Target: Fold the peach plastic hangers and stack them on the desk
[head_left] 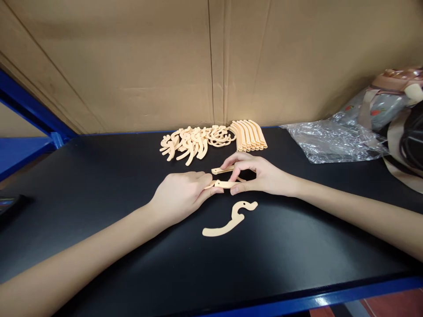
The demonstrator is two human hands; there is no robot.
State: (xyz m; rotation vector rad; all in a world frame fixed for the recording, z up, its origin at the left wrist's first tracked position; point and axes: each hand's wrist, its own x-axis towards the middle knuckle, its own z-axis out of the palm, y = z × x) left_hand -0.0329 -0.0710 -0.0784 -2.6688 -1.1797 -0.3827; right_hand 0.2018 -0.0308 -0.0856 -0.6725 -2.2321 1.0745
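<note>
My right hand (261, 174) is closed, thumb and fingers pinching a narrow beige plastic strip (226, 185) with a small hole near its end. A second beige strip (220, 170) lies under the fingertips of the same hand, slightly farther back. Beside it, my left hand (185, 191) is closed on a small rounded beige piece (209, 186), mostly hidden by the fingers. That piece meets the holed end of the near strip; whether they are joined I cannot tell. Closer to me, a flat beige hook-shaped piece (236, 213) with a hole lies on the black table (132, 273).
Behind my hands is a loose pile of hook-shaped pieces (190, 143), beside a neat row of curved strips (249, 135). Clear plastic bags (333, 138) and a strapped bottle (393, 94) stand at right. Cardboard (148, 66) backs the table; a dark device (11, 206) sits left.
</note>
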